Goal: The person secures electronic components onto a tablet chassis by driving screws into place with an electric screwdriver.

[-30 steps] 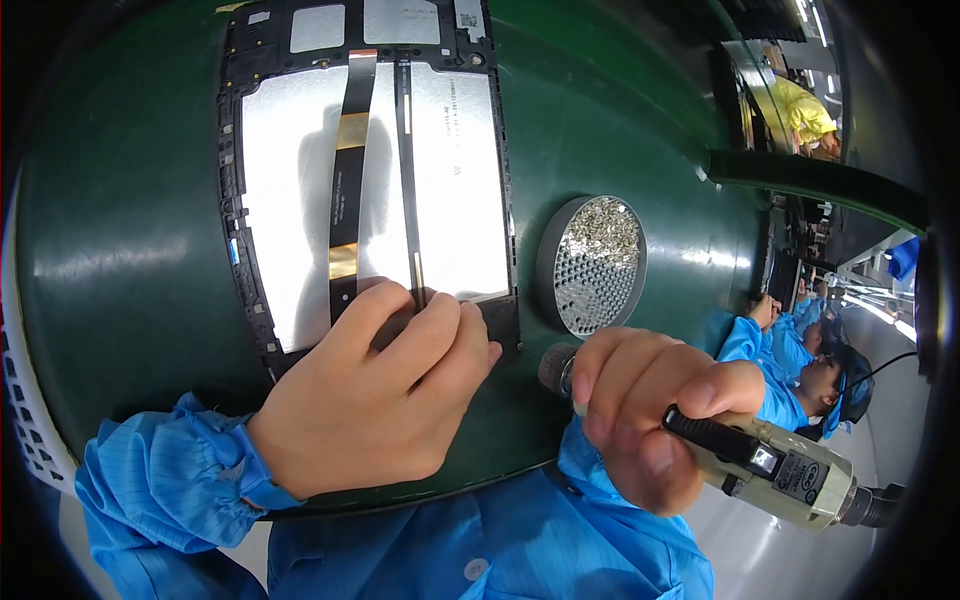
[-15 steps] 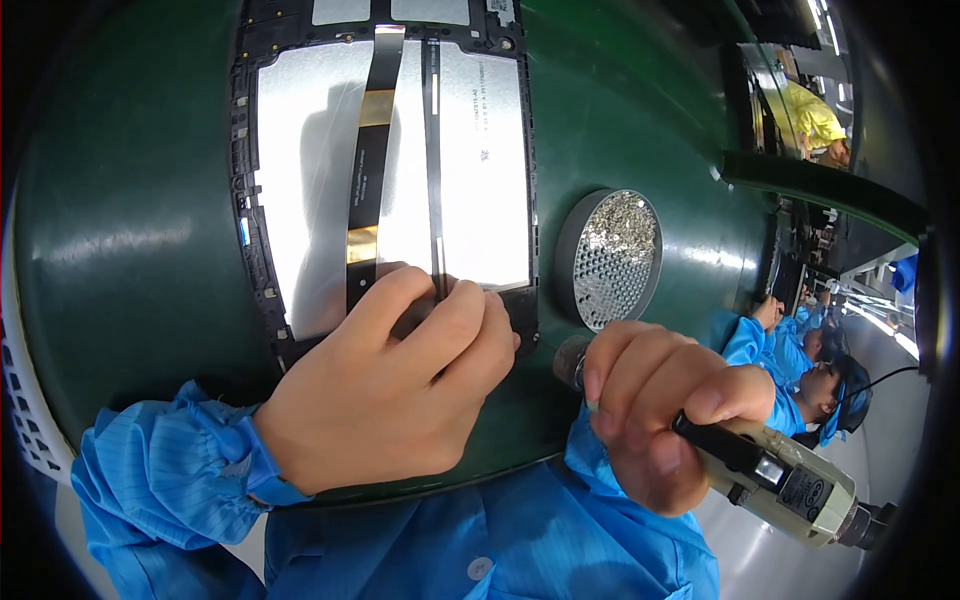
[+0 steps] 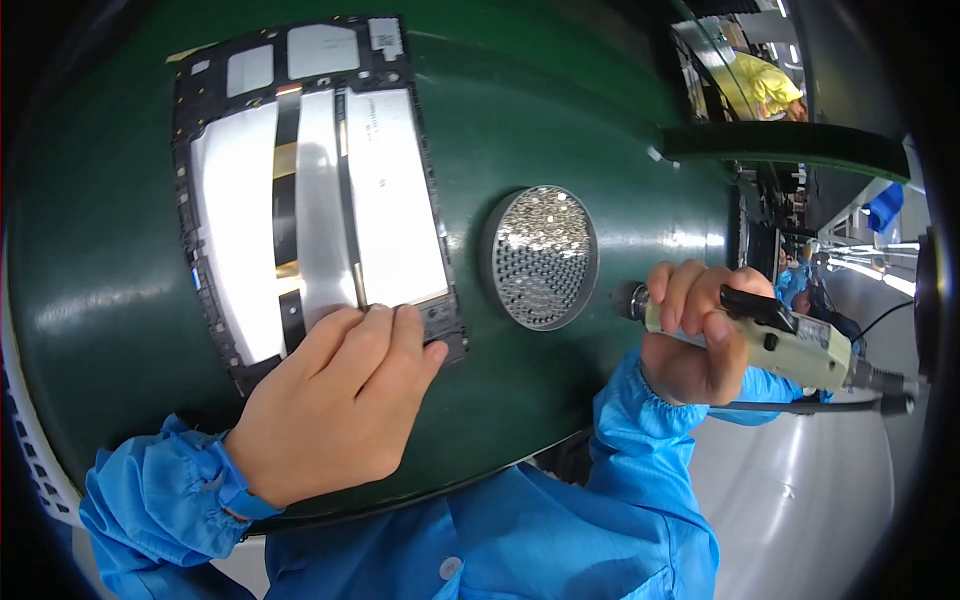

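Note:
An opened tablet computer point(image 3: 318, 200) lies face down on the green bench, with a black frame, a bright silvery back and dark ribbon cables point(image 3: 286, 215) running along it. My left hand point(image 3: 335, 400) is closed at its near edge, fingers bent together over the lower border; the thumb and fingertips are hidden. In my right hand point(image 3: 700, 325) is a pale electric screwdriver point(image 3: 800, 350) with a black lever. It is held above the bench, nose pointing left toward a round grey dish point(image 3: 490, 265) of small screws point(image 3: 545, 240).
Green matting point(image 3: 100, 290) covers the bench, and a white perforated basket point(image 3: 40, 455) stands at the left edge. A dark green bar point(image 3: 790, 150) crosses at the far right. Beyond it are a person in yellow point(image 3: 760, 88) and other workers in blue.
My right hand has raised the screwdriver away from me and turned it more level. My left hand stays at the tablet's near edge. Tablet and dish both appear shifted left in view.

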Demonstrator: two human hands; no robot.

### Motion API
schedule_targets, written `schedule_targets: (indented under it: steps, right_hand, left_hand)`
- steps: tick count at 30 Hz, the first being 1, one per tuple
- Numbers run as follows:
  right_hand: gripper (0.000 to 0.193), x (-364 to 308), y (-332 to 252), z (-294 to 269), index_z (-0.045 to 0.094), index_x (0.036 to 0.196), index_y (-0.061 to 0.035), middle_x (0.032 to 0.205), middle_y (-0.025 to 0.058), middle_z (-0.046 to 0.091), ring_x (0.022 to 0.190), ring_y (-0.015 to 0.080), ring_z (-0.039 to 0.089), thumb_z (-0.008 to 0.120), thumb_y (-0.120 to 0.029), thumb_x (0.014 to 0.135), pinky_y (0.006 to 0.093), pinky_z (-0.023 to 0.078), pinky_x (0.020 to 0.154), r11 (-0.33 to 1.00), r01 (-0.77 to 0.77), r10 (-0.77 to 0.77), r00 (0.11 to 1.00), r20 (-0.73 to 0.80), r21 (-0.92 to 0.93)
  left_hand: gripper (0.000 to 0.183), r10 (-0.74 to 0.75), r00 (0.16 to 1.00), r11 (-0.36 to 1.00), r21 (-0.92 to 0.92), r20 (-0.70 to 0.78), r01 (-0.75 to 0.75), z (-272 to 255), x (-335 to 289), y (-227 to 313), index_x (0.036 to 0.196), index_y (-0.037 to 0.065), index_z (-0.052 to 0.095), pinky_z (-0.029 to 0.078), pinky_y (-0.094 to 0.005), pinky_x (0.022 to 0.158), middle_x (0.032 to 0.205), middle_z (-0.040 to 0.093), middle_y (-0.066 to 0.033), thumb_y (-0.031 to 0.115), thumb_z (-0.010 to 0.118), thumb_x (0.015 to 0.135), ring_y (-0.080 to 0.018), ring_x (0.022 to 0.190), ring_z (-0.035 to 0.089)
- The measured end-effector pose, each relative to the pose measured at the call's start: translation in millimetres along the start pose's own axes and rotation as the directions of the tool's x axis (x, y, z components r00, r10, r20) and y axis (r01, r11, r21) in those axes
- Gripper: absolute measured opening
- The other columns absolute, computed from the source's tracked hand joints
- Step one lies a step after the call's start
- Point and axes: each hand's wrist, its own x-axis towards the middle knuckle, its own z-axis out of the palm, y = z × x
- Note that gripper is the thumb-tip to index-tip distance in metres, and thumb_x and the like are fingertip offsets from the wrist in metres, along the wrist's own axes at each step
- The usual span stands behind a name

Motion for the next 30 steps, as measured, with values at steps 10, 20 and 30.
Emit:
schedule_targets:
  steps: [10,20,30]
  right_hand:
    - [0.035,-17.1,10.5,24.0,0.048,0.11,-0.002,0.065,0.0085,0.05,0.056,0.0188,0.051,0.059,-0.004,0.077,0.0384,0.045,0.061,0.994,-0.069,0.073,0.997,-0.038,0.08]
    - [0.033,-19.0,12.1,20.1,0.048,0.108,-0.0021,0.065,0.008,0.05,0.055,0.0191,0.051,0.059,-0.004,0.077,0.039,0.045,0.061,0.995,-0.092,0.093,0.995,-0.033,0.044]
    - [0.032,-22.5,14.3,10.9,0.048,0.108,-0.002,0.065,0.0077,0.05,0.056,0.019,0.051,0.06,-0.006,0.079,0.0386,0.045,0.061,0.996,-0.078,0.079,0.997,-0.006,0.043]
  left_hand:
    - [0.03,0.073,0.997,0.997,0.004,0.028,-0.073,-9.0,-7.9,3.1,0.106,0.0,0.066,0.05,-0.043,0.084,0.107,0.061,-0.024,0.007,0.063,0.077,-0.0346,0.1,0.059]
    - [0.029,0.048,0.999,0.999,-0.002,0.019,-0.048,-9.7,-4.1,0.4,0.105,0.003,0.067,0.05,-0.0408,0.083,0.107,0.062,-0.0211,0.009,0.064,0.077,-0.0319,0.1,0.058]
    - [0.028,0.05,0.997,0.997,-0.068,0.062,-0.046,-12.1,2.4,2.9,0.101,0.003,0.069,0.05,-0.0404,0.085,0.109,0.061,-0.0206,0.008,0.065,0.074,-0.0327,0.104,0.057]
